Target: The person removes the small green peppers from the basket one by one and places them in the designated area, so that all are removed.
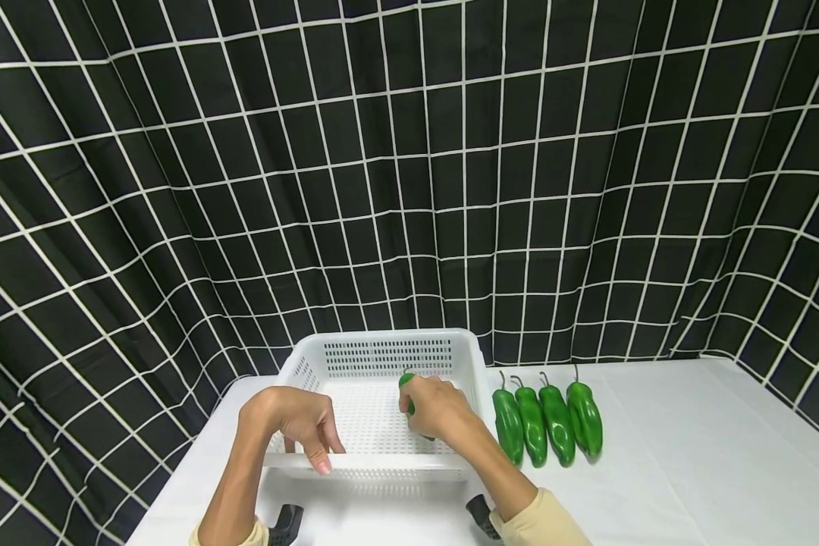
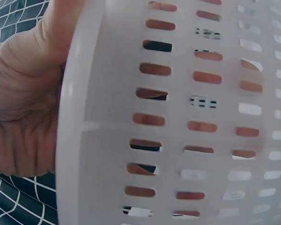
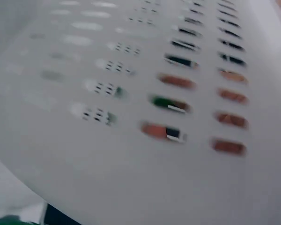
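A white perforated plastic basket [image 1: 389,460] stands on the table. My left hand [image 1: 293,417] grips its near rim, thumb on the outer side and fingers reaching down inside. In the left wrist view, that hand [image 2: 25,89] is hooked over the rim, and skin shows through the slots of the basket wall [image 2: 107,164]. Inside the basket, toward its right side, my right hand [image 1: 440,409] holds a green chili pepper [image 1: 406,379], stem pointing away; the hand covers most of it. Through the basket wall [image 3: 131,178] in the right wrist view, bits of skin and green show.
Several green chili peppers [image 1: 534,425] lie side by side to the right of the basket, stems away from me. The white-covered table [image 1: 696,455] extends farther right. A black curtain with a white grid [image 1: 450,189] hangs behind and along both sides.
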Available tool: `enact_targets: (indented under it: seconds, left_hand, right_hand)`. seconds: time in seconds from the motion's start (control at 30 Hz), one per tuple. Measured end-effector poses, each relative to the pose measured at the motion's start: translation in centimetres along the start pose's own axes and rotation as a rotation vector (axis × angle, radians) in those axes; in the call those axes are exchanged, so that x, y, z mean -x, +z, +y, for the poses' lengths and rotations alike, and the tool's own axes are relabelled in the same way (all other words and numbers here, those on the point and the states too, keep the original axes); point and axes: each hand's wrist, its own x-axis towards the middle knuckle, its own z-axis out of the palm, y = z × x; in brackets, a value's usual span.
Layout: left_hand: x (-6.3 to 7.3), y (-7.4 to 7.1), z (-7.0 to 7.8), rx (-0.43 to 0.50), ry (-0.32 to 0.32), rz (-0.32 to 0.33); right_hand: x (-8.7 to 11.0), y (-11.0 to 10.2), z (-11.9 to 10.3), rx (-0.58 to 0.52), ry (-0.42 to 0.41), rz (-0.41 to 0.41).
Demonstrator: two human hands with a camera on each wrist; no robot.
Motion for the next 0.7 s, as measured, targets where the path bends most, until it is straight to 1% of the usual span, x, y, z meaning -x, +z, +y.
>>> enact_targets:
  seconds: [0.1,0.17,0.27,0.37,0.47,0.6,0.7]
  left_hand:
    - [0.0,0.0,0.2,-0.004,0.038,-0.035]
    - [0.0,0.0,0.3,-0.021,0.052,-0.043]
    - [-0.1,0.0,0.4,-0.048,0.062,-0.043]
    - [-0.1,0.0,0.4,-0.057,0.064,-0.035]
    - [-0.1,0.1,0.3,-0.053,0.069,-0.027]
    - [-0.1,0.1,0.2,-0.050,0.081,-0.027]
    - [-0.1,0.0,0.0,-0.051,0.091,-0.036]
  right_hand:
    - [0.3,-1.4,0.0,-0.057,-0.022,-0.022]
    - [0.6,-2.3,0.1,-0.084,-0.030,-0.040]
    - [1.1,-3.9,0.3,-0.108,-0.037,-0.069]
    - [1.5,-5.4,0.7,-0.111,-0.028,-0.082]
    - [1.9,-7.0,1.4,-0.106,-0.026,-0.081]
    - [2.4,-8.7,2.5,-0.140,-0.038,-0.068]
    - [2.8,-9.7,3.3,-0.162,-0.030,-0.061]
